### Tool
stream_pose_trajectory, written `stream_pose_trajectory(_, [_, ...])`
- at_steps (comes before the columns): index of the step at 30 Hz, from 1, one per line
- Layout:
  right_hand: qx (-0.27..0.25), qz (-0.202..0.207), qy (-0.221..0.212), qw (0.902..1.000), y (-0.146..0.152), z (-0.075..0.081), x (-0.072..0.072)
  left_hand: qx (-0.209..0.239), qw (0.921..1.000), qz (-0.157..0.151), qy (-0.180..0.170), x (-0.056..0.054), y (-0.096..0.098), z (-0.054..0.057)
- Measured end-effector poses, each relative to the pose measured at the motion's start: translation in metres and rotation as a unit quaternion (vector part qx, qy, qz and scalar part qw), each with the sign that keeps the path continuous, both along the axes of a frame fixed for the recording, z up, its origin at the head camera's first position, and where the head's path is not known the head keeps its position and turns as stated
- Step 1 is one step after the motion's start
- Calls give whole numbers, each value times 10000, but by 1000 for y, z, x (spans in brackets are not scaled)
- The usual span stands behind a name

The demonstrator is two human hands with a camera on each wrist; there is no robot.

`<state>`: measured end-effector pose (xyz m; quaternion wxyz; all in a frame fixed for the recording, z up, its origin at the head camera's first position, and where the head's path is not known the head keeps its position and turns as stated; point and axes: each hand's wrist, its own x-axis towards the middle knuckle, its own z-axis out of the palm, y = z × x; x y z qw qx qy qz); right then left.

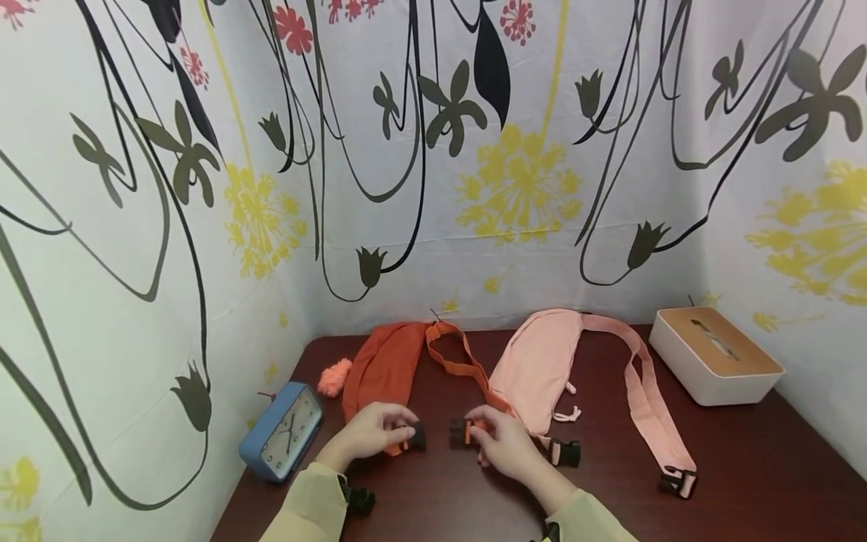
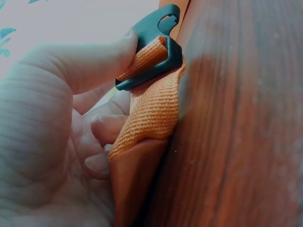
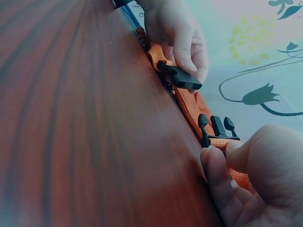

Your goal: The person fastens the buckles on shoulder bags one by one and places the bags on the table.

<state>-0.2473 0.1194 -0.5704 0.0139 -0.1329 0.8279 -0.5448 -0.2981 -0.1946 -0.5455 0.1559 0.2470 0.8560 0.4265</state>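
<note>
Gripping the socket [image 1: 417, 435] with the left hand [image 1: 379, 430] here, pressing a thumb to the black plastic, curling fingers behind. Joined by short orange webbing to the near end of the orange bag [image 1: 382, 369], just beyond that hand. And over on the other side, pinching the prong clip [image 1: 458, 433] with the right hand [image 1: 504, 443], between thumb and fingertips, right where it meets the orange strap [image 1: 457, 369]. Pointing left with those prongs, across towards the socket! Held near but apart, with a gap of dark reddish surface [image 1: 433, 497] in between.

Follow the orange strap back from the right hand: past the left edge of the pink bag [image 1: 535, 369], into a loop, up to the far end of the orange bag. See the pink bag too, lying just beyond the right hand, with a black clip [image 1: 567, 452] close by on the right. Trace the pink strap [image 1: 650, 410] from the far end, round and down to a second clip [image 1: 679, 482], well apart from both hands.

Spot the blue clock [image 1: 284, 433] left of the left hand, and the fluffy pompom [image 1: 334, 378] beside the orange bag. Glance far right for the tissue box [image 1: 718, 357], white with a tan top.
</note>
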Motion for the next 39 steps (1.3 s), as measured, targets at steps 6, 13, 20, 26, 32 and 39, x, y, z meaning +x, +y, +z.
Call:
stream_pose_trajectory(6, [-27, 25, 22, 10000, -17, 0, -6, -57, 10000, 34, 28, 0, 0, 1])
stream_pose_trajectory(13, [-87, 110, 20, 9999, -35, 0, -10, -91, 9999, -15, 74, -1, -1, -1])
stream_pose_trajectory(20, [-70, 202, 80, 9997, -42, -1, -12, -103, 9999, -37, 117, -2, -1, 0])
stream_pose_trajectory(26, [141, 236, 132, 9995, -44, 1, -11, -119, 9998, -36, 127, -2, 0, 1])
stream_pose_trajectory(32, [363, 187, 202, 9990, -46, 2, -11, -180, 9997, -22, 170, -3, 0, 1])
stream_pose_trajectory(39, [538, 211, 247, 9980, -47, 0, -11, -128, 9996, -47, 229, -2, 0, 0])
